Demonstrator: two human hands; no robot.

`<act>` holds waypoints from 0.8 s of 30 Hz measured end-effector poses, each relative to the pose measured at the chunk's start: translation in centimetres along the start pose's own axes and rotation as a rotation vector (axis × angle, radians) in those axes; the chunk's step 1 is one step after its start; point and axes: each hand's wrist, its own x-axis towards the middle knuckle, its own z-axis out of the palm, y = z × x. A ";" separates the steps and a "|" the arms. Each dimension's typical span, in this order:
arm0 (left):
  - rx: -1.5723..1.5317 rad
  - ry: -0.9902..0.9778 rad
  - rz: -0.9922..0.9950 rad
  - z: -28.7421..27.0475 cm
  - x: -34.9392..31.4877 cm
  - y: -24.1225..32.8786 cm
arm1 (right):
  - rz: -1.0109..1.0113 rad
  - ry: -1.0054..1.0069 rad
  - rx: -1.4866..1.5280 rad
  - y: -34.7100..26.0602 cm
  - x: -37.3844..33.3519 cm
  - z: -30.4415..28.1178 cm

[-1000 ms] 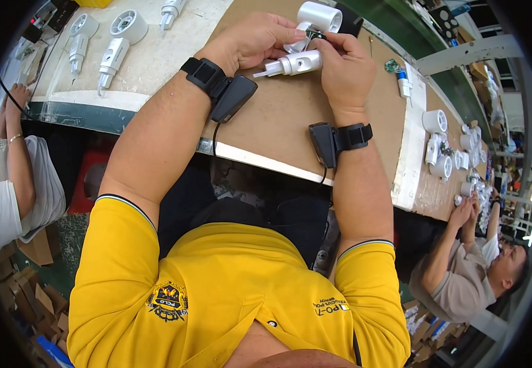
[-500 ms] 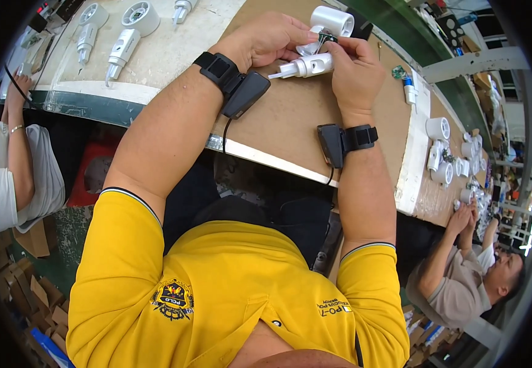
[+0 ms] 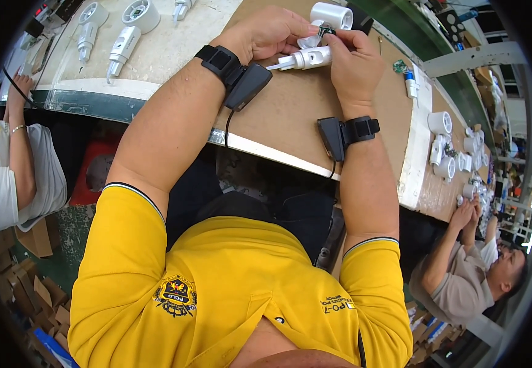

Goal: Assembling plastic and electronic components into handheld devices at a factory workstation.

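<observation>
A small green circuit board point(image 3: 325, 30) is pinched between the fingertips of my left hand point(image 3: 272, 34) and my right hand point(image 3: 356, 67). Right below it lies a white cylindrical handle point(image 3: 309, 59) with a narrow stepped tip pointing left, close to my right thumb. Behind the board is a white round hollow housing point(image 3: 333, 13). A translucent white piece point(image 3: 309, 42) shows beside my left fingertips, partly covered by them. Whether the board is wired to these parts is too small to tell. Both hands have closed fingers.
Several white handheld devices with round heads point(image 3: 140, 15) lie on the left of the bench. To the right are a blue-and-white part point(image 3: 410, 84), a green board point(image 3: 399, 66) and more white housings point(image 3: 439, 122). Co-workers' hands point(image 3: 464, 213) work at both sides.
Both hands stay at the circuit board, with only slight shifts of the fingers. The handle and my forearms have moved slightly in the picture.
</observation>
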 end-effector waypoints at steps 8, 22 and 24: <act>0.088 0.008 0.033 -0.3 -0.3 -0.4 | -0.030 0.002 -0.020 0.2 -0.1 0.1; 0.076 0.029 0.045 0.8 -0.8 0.1 | -0.146 0.047 -0.070 0.1 0.1 0.3; 0.083 0.034 0.049 1.0 -0.8 0.1 | -0.151 0.054 -0.075 0.0 0.1 0.4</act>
